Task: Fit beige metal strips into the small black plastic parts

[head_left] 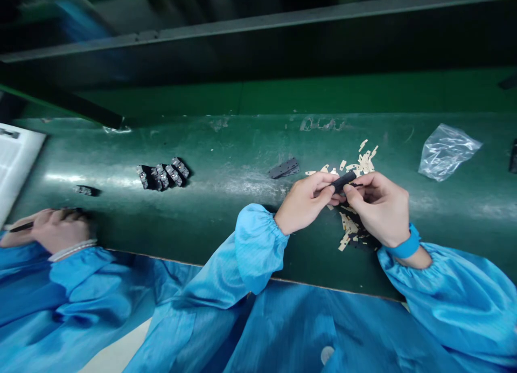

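My left hand [305,203] and my right hand [377,208] meet above the green bench, and their fingers pinch a small black plastic part [343,181] from either side. Its ends show between the fingertips, while the middle is partly hidden. Right beside my hands lie scattered beige adhesive backing scraps [364,163], with a second pile [347,227] below my right hand. A flat black strip [284,168] rests just beyond my left hand.
A cluster of black connector-like parts [163,173] lies left of centre, with a single part [86,190] further left. A co-worker's hand [52,230] holds a dark pen-like tool at far left. A clear plastic bag [448,152] and white paper [16,168] lie on the bench.
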Demonstrator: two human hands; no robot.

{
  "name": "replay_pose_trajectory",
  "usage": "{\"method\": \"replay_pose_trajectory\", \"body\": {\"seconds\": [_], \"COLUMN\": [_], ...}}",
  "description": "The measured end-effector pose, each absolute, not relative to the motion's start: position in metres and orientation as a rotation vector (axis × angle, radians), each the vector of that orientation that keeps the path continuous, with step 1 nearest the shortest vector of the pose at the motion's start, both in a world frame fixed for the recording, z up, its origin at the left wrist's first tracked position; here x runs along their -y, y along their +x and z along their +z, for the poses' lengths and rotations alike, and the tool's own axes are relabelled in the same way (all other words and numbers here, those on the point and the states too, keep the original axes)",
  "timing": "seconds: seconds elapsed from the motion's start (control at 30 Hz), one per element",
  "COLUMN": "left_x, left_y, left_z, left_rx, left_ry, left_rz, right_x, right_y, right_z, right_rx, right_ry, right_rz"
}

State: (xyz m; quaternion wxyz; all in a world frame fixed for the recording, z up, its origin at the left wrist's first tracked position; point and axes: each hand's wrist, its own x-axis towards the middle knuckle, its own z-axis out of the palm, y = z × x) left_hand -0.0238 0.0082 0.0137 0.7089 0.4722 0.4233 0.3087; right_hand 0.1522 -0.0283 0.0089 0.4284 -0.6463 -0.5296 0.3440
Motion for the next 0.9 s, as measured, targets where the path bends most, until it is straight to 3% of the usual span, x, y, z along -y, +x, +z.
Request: {"method": "replay_pose_trajectory", "body": {"seconds": [0.47,0.8,0.9], "left_x": [-0.007,-0.003,-0.006], "left_y": [-0.023,-0.022,-0.023], "left_z": [0.012,0.012,0.015], "left_rx": [-0.921,-1.001,-0.968], "left_ry": [1.080,1.173,1.105], "left_rz": [0.697,0.718,0.709], "right_x": [0.030,0.031,0.031], "right_y": [0.152,0.151,0.158], "right_z": [0.010,0.019,0.021], "right_rx": [1.403,1.784,1.658], "right_ry": [-1.648,-1.637,-1.676], "right_rz": [0.765,0.128,0.172]}}
